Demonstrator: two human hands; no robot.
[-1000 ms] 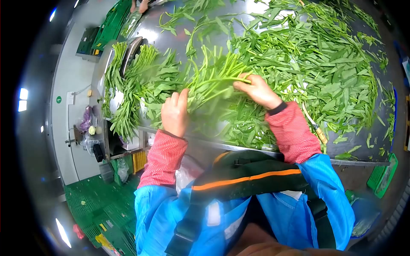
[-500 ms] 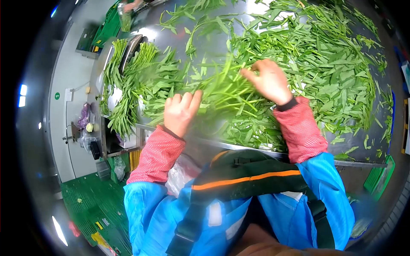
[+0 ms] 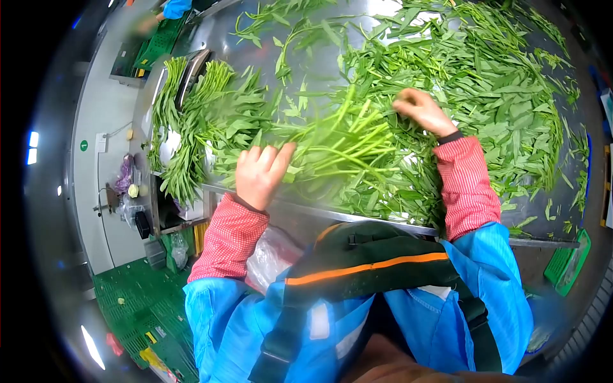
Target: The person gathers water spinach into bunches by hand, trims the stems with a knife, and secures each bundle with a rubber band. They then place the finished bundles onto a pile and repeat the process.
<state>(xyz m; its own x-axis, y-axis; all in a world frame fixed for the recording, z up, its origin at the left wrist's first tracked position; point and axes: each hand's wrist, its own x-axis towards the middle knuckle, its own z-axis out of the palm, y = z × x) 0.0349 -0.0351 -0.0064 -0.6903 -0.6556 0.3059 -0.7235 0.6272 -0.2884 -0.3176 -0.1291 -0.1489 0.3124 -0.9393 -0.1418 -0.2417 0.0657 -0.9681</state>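
My left hand (image 3: 260,173) is closed around the leafy part of a loose bunch of water spinach (image 3: 354,143), whose cut stems fan out to the right. The stems are slightly blurred. My right hand (image 3: 424,113) is just right of these stem ends, over the big heap of water spinach (image 3: 495,96). Its thumb and fingers are curled together, and whatever lies between them is too small to make out. Left of my left hand, neat bunches of the same greens (image 3: 214,76) lie with their stems towards the back.
Greens cover much of the metal table (image 3: 246,48). A dark-edged device (image 3: 191,76) stands among the bunches at the left. Behind it are a green crate (image 3: 156,48) and another person's blue sleeve (image 3: 177,7). More green crates (image 3: 140,306) are at lower left.
My right hand has moved right, away from the stems of the bunch. My left hand has shifted slightly left and down with the bunch. At the back left, the other person's arm has moved.
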